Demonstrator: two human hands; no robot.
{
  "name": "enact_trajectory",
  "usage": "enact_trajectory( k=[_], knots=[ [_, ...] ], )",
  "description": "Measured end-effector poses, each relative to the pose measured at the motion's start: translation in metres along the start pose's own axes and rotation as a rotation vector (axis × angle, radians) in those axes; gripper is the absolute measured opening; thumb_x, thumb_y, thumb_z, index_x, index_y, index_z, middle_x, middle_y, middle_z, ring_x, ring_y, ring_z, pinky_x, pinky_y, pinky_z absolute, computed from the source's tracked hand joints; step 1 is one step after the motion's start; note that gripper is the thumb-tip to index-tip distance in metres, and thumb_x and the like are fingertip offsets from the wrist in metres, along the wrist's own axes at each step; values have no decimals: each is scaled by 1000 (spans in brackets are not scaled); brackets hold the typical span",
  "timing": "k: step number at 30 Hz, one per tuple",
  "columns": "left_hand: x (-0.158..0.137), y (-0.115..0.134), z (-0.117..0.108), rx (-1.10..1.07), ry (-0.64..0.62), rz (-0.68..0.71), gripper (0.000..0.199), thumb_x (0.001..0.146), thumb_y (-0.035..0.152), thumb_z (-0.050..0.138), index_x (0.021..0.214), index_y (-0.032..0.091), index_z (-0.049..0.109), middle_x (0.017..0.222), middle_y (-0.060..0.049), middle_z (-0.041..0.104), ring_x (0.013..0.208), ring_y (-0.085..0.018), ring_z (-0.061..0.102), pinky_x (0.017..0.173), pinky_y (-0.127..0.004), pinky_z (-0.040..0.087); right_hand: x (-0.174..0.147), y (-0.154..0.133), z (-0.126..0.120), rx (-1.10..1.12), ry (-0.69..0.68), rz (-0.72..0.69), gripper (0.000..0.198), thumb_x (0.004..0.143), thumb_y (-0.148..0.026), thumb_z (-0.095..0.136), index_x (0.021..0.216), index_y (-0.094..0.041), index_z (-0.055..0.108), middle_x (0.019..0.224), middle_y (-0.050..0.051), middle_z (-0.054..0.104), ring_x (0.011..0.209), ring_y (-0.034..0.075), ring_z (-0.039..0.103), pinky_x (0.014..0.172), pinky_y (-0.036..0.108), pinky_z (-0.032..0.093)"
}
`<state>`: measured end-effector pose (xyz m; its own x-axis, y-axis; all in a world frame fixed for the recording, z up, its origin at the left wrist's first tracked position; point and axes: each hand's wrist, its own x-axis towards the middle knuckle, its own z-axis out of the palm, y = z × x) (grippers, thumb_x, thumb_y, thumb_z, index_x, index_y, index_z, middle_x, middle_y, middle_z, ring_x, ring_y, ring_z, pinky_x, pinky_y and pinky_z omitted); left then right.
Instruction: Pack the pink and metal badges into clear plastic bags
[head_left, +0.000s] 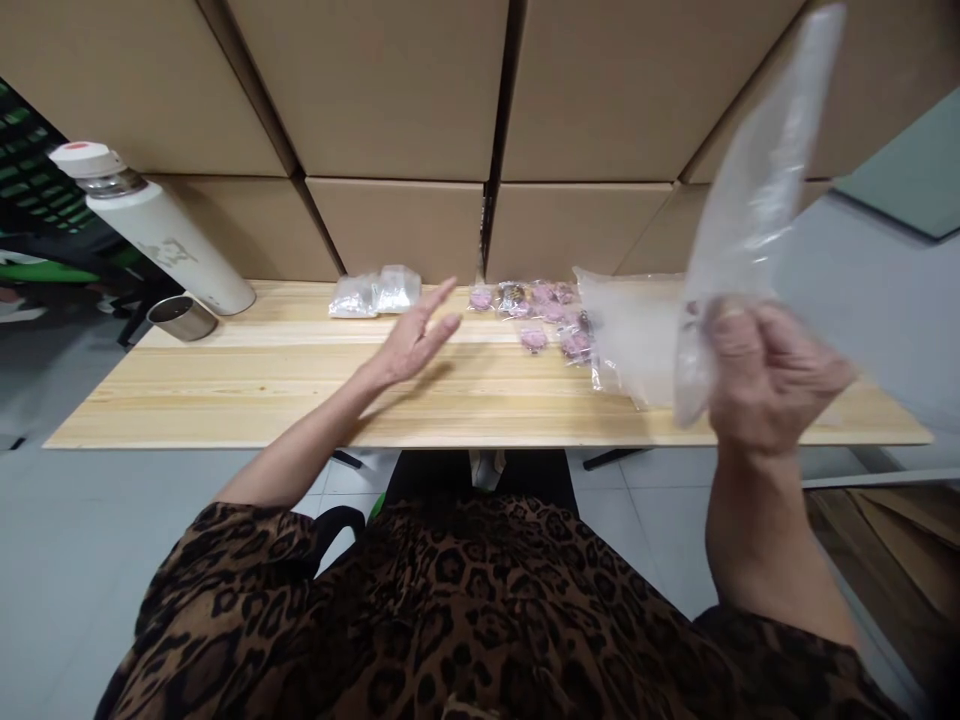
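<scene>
My right hand [765,370] is raised over the right part of the table, its fingers closed round the edge of a clear plastic bag [765,190] that stands up above it, slightly blurred. Holding nothing, my left hand [416,340] hovers over the table's middle with fingers stretched out. Just right of it lie small clear packets with pink round pieces [534,340], and one packet among them looks brownish [512,296]. Between these packets and my right hand, more clear plastic bags [637,340] lie flat on the wood.
Two clear plastic bundles [376,291] lie at the table's back, left of centre. A white thermos bottle [169,240] and a metal cup [182,318] stand at the left end of the wooden table [247,390]. Large cardboard boxes [375,90] form a wall behind.
</scene>
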<state>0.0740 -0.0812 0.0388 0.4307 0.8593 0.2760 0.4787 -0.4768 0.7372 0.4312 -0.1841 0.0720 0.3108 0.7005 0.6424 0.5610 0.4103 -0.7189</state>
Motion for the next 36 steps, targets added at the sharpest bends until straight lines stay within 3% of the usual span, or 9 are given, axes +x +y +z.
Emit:
enact_trajectory(
  k=[3, 8, 12, 16, 21, 27, 29, 32, 36],
  knots=[
    [-19, 38, 42, -588, -197, 64, 100, 95, 87, 51, 174, 30, 29, 178, -21, 38, 157, -43, 50, 125, -64, 44, -29, -23, 48, -62, -127, -543, 20, 103, -28, 65, 115, -25, 81, 107, 7, 82, 100, 27, 79, 88, 50, 69],
    [-43, 49, 68, -916, -14, -112, 76, 94, 58, 77, 157, 25, 53, 155, -18, 66, 133, -35, 71, 118, -58, 54, -70, -31, 106, -45, -415, -786, 25, 108, -20, 59, 124, -15, 77, 112, 14, 81, 104, 26, 78, 88, 43, 69],
    [-69, 26, 36, -868, 269, -357, 55, 90, 45, 80, 135, 17, 66, 124, -14, 80, 94, -24, 81, 92, -47, 67, -61, 6, 88, -106, -342, -630, 27, 108, -23, 60, 131, -19, 75, 121, 11, 81, 114, 26, 77, 96, 48, 67],
    [-104, 0, 1, -697, 520, -587, 51, 72, 47, 93, 104, 14, 71, 91, -5, 78, 72, -17, 72, 69, -32, 63, -41, 72, 49, -399, -369, -434, 39, 110, -38, 55, 134, -14, 74, 130, 18, 78, 124, 35, 72, 108, 60, 57],
    [-141, -16, -30, -451, 556, -651, 55, 68, 58, 93, 94, 13, 74, 77, -1, 72, 68, -14, 64, 64, -25, 52, -34, 125, 10, -600, -532, -295, 43, 110, -38, 49, 131, -14, 77, 141, 23, 72, 130, 42, 67, 108, 62, 54],
    [-132, -34, -58, -248, 494, -701, 47, 77, 56, 84, 98, 14, 75, 72, 0, 66, 63, -14, 59, 61, -26, 48, -16, 121, 0, -676, -507, -151, 39, 108, -32, 46, 127, -17, 77, 137, 24, 73, 133, 45, 64, 114, 67, 48],
    [-119, -38, -64, -55, 427, -698, 50, 83, 56, 78, 108, 14, 75, 77, -3, 70, 70, -18, 65, 67, -30, 53, -11, 109, 9, -638, -480, -192, 43, 109, -38, 45, 133, -16, 74, 140, 24, 71, 134, 44, 63, 117, 67, 46],
    [-104, -31, -70, 343, 434, -631, 78, 86, 62, 77, 146, 14, 62, 118, -17, 78, 111, -36, 73, 98, -53, 58, -10, 86, 26, -575, -640, -277, 55, 109, -53, 49, 145, -16, 66, 150, 21, 67, 143, 43, 57, 121, 66, 43],
    [-107, 0, -61, 515, 640, -295, 99, 89, 68, 76, 168, 21, 38, 168, -20, 50, 157, -45, 46, 128, -68, 36, -15, 72, 37, -576, -944, -301, 58, 109, -57, 46, 152, -20, 60, 156, 17, 63, 151, 43, 50, 121, 66, 43]
  ],
)
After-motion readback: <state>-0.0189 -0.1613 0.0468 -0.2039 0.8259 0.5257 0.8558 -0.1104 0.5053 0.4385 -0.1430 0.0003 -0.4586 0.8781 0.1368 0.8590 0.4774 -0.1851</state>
